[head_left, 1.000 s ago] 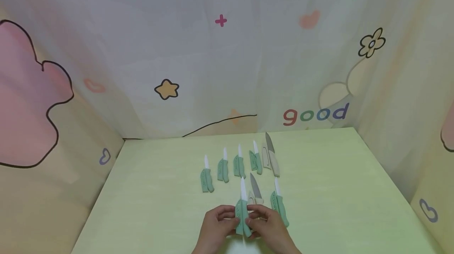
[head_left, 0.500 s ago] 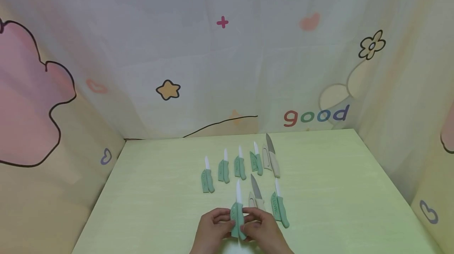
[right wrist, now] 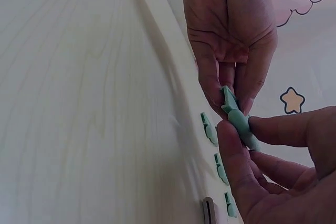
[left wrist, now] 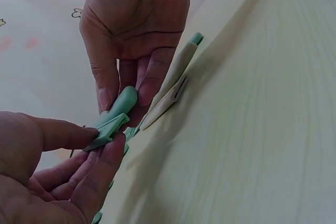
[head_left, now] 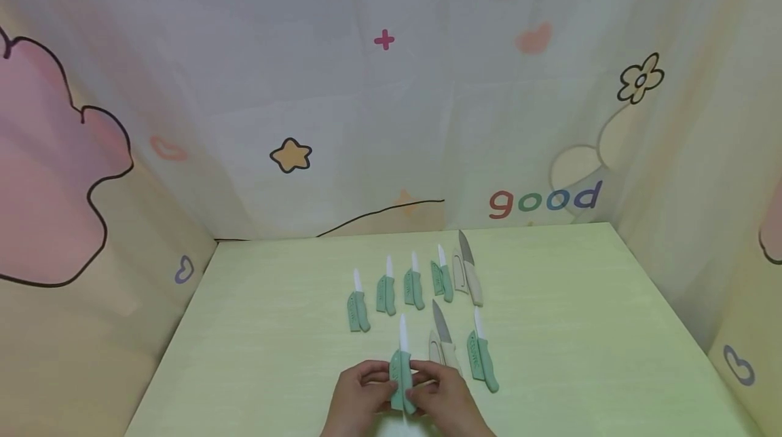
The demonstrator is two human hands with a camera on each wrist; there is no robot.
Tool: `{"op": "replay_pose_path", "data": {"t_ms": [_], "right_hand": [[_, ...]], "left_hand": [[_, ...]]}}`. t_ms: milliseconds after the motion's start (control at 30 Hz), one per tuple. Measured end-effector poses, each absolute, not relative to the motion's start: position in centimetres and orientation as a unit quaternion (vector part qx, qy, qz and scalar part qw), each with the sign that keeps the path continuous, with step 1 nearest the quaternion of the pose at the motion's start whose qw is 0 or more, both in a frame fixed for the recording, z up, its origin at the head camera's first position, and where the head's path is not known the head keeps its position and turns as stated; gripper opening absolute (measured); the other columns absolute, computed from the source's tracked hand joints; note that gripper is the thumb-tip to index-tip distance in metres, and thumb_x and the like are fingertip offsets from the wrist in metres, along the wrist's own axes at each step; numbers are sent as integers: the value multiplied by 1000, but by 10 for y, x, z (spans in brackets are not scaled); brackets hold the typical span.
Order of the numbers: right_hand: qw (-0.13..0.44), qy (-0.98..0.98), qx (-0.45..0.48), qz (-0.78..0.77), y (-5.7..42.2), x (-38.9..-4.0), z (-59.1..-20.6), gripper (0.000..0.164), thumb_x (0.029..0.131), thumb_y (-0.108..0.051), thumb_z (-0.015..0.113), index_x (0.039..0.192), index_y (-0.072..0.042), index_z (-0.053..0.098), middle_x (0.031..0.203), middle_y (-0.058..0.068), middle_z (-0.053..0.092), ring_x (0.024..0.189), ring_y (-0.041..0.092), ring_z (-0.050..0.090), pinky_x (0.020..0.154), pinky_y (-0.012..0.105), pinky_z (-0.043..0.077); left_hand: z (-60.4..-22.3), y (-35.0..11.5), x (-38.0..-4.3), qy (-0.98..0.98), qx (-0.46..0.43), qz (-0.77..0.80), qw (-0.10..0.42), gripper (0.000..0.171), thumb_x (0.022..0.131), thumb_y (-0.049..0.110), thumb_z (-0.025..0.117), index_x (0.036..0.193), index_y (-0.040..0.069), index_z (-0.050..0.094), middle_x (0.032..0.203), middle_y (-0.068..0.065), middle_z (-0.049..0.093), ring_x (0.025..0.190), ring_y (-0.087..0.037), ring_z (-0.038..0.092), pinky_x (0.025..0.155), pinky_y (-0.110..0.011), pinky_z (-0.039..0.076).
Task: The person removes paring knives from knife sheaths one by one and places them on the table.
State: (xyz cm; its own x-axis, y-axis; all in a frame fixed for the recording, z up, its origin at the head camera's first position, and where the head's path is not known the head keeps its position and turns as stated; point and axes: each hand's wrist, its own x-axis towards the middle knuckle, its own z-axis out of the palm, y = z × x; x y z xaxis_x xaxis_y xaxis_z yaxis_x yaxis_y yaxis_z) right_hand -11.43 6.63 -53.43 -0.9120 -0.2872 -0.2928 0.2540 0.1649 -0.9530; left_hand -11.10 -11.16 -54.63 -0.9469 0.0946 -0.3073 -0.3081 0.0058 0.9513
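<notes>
In the head view, my left hand (head_left: 362, 393) pinches a green blade sheath (head_left: 396, 383) between thumb and fingers. My right hand (head_left: 444, 396) grips the green handle (head_left: 408, 383) of a small white-bladed paring knife close beside that sheath. Its bare blade (head_left: 403, 334) points away from me. From the left wrist, the sheath (left wrist: 107, 132) overlaps the handle (left wrist: 125, 100), both held above the table. Just right of the held knife lies a beige-handled knife (head_left: 442, 321) with its beige sheath (head_left: 434, 349), partly behind the right hand.
A row of several green paring knives (head_left: 359, 308), each beside its green sheath, lies farther back. At that row's right end is a larger beige knife (head_left: 472, 277) with its sheath (head_left: 459, 274). Another green knife (head_left: 485, 359) lies right of my hands. A patterned curtain (head_left: 342, 118) encloses the table (head_left: 256, 328).
Both hands have shifted left and slightly nearer with the green knife and sheath, uncovering more of the beige knife. The holds look the same, and the knives on the table stay put.
</notes>
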Motion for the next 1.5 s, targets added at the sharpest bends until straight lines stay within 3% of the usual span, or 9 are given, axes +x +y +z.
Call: {"op": "replay_pose_path", "data": {"t_ms": [967,1233,1500], "right_hand": [[144,828,-45,-539,42,-123,-549,41,79,-3,74,118,6,64,80,3,66,66,10,61,56,26,57],[102,861,-55,-495,38,-125,-550,40,76,-4,76,113,6,67,77,0,62,66,7,56,57,24,54],[50,884,-86,-456,36,-124,-552,37,73,-5,77,108,3,70,74,-3,61,65,4,54,57,22,51]], "left_hand": [[-555,-122,-126,836,-58,539,86,31,78,7,73,109,-1,69,80,-2,67,67,-10,63,57,-27,57],[-556,-117,-127,892,-49,447,44,35,76,6,76,110,-1,69,79,0,62,66,-6,58,56,-25,56],[-551,-113,-129,917,-50,393,39,33,76,5,74,109,0,70,76,1,58,65,-6,55,57,-26,53]]}}
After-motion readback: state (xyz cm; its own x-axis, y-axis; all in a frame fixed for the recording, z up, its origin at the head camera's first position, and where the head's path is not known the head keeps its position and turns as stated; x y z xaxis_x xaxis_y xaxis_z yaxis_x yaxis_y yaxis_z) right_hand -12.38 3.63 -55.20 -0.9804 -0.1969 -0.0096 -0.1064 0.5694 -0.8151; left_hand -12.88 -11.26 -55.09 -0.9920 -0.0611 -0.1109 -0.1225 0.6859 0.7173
